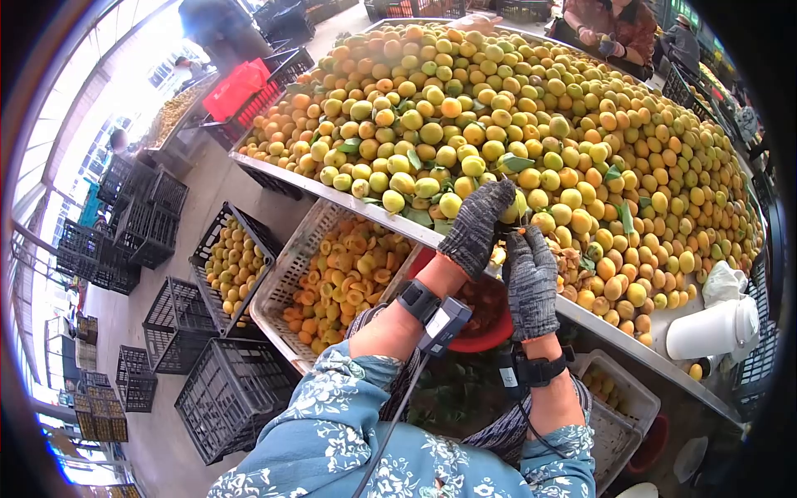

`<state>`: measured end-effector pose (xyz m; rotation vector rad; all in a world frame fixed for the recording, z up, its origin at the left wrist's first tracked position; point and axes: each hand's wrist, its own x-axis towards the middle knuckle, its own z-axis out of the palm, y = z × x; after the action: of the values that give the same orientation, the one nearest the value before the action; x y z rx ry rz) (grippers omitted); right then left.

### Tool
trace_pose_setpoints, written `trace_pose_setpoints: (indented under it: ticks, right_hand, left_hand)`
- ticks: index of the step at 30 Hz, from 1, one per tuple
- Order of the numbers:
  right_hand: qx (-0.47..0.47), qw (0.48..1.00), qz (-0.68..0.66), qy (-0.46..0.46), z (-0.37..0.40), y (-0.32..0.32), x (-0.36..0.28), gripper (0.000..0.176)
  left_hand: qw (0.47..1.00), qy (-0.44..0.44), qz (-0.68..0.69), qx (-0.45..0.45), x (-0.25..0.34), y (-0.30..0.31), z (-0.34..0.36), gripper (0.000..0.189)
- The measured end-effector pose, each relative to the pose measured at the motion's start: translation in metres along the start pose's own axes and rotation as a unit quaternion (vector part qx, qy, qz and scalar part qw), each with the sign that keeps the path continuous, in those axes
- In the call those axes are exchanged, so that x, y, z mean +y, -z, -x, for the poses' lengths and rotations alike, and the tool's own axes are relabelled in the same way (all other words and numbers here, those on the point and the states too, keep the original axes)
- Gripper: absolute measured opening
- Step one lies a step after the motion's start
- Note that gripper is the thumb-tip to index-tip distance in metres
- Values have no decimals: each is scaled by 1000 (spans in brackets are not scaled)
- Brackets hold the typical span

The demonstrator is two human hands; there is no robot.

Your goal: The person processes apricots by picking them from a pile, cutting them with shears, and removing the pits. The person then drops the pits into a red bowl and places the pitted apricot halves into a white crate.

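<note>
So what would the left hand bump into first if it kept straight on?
The left hand would probably meet the green leaf on the fruit just ahead, though depth is unclear and a fruit might come first.

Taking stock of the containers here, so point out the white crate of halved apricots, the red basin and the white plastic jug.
White crate of halved apricots (287, 249): head view, its left wall.
Red basin (480, 339): head view, its near wall.
White plastic jug (700, 334): head view, its side.
</note>
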<state>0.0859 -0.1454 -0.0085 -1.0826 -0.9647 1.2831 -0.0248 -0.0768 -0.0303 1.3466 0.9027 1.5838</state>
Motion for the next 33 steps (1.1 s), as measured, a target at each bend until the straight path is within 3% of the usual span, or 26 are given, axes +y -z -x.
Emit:
trace_pose_setpoints:
  ticks: [1, 2, 3, 4, 6, 16, 18, 22, 23, 24, 26, 28, 30, 32, 33]
  right_hand:
    - [-2, 995, 94, 32, 4, -1, -4, 29]
    - [-4, 980, 187, 63, 7, -1, -5, 28]
    - [26, 925, 325, 194, 8, 1, 10, 27]
    - [26, 925, 325, 194, 9, -1, 4, 27]
    - [-14, 969, 230, 90, 11, -7, -15, 25]
    - [-40, 998, 40, 23, -7, -5, 5, 22]
    - [-23, 999, -28, -17, -10, -8, 4, 23]
    - [-31, 998, 55, -7, -9, -1, -1, 29]
    - [-19, 971, 229, 71, -8, 2, -2, 30]
    - [-8, 907, 395, 147, -8, 2, -5, 31]
    - [-6, 896, 426, 126, -4, -2, -17, 32]
    - [-17, 839, 539, 71, -1, -8, -29, 34]
    - [-9, 837, 539, 96, -1, -10, -24, 35]
    - [-3, 833, 540, 120, 0, -11, -21, 36]
    - [-6, 832, 543, 115, 0, -11, -21, 37]
  left_hand:
    - [978, 116, 165, 51, 21, -6, -3, 25]
    - [913, 227, 323, 99, 33, -6, -6, 26]
    - [914, 223, 329, 84, 34, 6, -9, 37]
    - [912, 212, 342, 80, 37, 8, -11, 41]
    - [887, 249, 380, 85, 39, 7, -9, 42]
    - [906, 252, 338, 34, 37, -3, 3, 40]
    - [889, 305, 333, 75, 28, -12, 7, 35]
    - [893, 299, 333, 46, 32, -10, 5, 32]
    - [893, 299, 332, 54, 33, -8, 6, 30]
    - [894, 298, 331, 55, 35, -7, 7, 30]
    - [891, 309, 326, 70, 43, -8, 8, 29]
    - [902, 298, 300, 85, 39, -7, 10, 28]
    - [913, 288, 273, 99, 22, -2, 9, 27]
    - [956, 206, 195, 68, 13, 2, 7, 26]
    - [932, 252, 251, 71, 8, 4, 6, 24]
